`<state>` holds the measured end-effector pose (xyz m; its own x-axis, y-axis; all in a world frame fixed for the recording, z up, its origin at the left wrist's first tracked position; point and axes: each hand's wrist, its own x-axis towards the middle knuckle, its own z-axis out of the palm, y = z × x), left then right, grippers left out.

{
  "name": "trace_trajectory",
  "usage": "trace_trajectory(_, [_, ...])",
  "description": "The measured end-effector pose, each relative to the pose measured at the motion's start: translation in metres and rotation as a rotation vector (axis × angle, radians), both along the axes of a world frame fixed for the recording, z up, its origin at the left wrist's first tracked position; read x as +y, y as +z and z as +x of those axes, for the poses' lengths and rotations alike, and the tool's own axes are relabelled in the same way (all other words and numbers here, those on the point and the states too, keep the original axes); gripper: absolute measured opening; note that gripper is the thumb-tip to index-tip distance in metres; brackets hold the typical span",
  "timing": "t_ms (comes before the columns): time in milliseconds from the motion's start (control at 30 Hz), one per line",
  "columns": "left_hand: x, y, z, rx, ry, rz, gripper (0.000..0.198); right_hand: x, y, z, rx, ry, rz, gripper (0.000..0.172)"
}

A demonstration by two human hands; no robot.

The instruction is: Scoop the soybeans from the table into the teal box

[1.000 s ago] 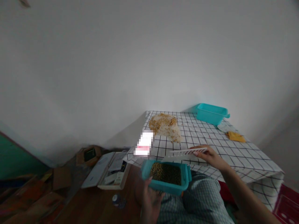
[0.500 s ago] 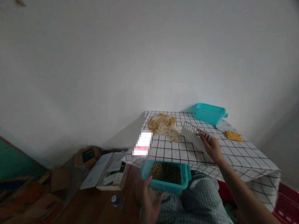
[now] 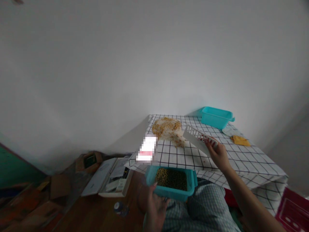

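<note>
Below the table's front edge, my left hand [image 3: 156, 204] grips a turquoise plastic container [image 3: 172, 193], thumb over its near rim. Inside it, yellow soybeans [image 3: 162, 176] lie on the left and dark green beans [image 3: 178, 179] on the right. My right hand [image 3: 218, 154] is closed on the end of a white slotted plastic tray [image 3: 196, 139], held tilted over the table; its underside contents cannot be made out. Just left of the tray, a pile of soybeans [image 3: 166, 125] mixed with pale grains is spread on the checked tablecloth [image 3: 173, 158].
A second turquoise container [image 3: 216, 118] stands at the table's back right, near a yellow cloth-like piece [image 3: 240, 140]. A bright, blurred-out rectangle [image 3: 147, 148] lies at the left table edge. Lower left are an open white box [image 3: 118, 183], a bottle [image 3: 119, 207] and cardboard boxes [image 3: 60, 187].
My right hand has shifted the white tray slightly left, turning it so more of its slotted side shows. My left hand and the container have stayed nearly still.
</note>
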<state>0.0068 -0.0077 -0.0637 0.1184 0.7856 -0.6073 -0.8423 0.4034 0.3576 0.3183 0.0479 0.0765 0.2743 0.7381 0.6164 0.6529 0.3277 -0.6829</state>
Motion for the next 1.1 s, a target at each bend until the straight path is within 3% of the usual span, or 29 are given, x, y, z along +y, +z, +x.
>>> trace_trajectory(133, [0.001,-0.006,0.002,-0.029,-0.008,-0.030,0.053,-0.015,-0.008,0.017,0.044,-0.099,0.001,0.062])
trace_trajectory(267, [-0.001,-0.007,0.013,-0.013,-0.048,-0.002,0.052,-0.046,-0.024,0.039,0.087,-0.309,0.018,0.062])
trace_trajectory(367, [-0.002,0.004,0.031,-0.005,-0.039,-0.037,0.045,-0.071,-0.034,0.046,0.072,-0.432,0.027,0.066])
trace_trajectory(467, [-0.003,0.021,0.054,-0.035,-0.061,-0.027,0.040,-0.092,-0.037,0.037,0.069,-0.457,0.003,0.065])
trace_trajectory(667, [-0.008,0.043,0.084,-0.010,-0.098,0.005,0.037,-0.112,-0.031,0.002,0.050,-0.414,-0.056,0.067])
trace_trajectory(900, [-0.012,0.053,0.088,0.038,-0.069,-0.075,0.019,-0.122,-0.033,-0.036,0.056,-0.181,-0.073,0.053])
trace_trajectory(1000, [-0.012,0.054,0.082,0.051,-0.081,-0.074,0.014,-0.123,-0.029,-0.036,0.092,-0.065,-0.084,0.048])
trace_trajectory(1100, [-0.010,0.047,0.075,0.032,-0.089,-0.036,0.023,-0.108,-0.022,-0.015,0.096,-0.013,-0.078,0.049])
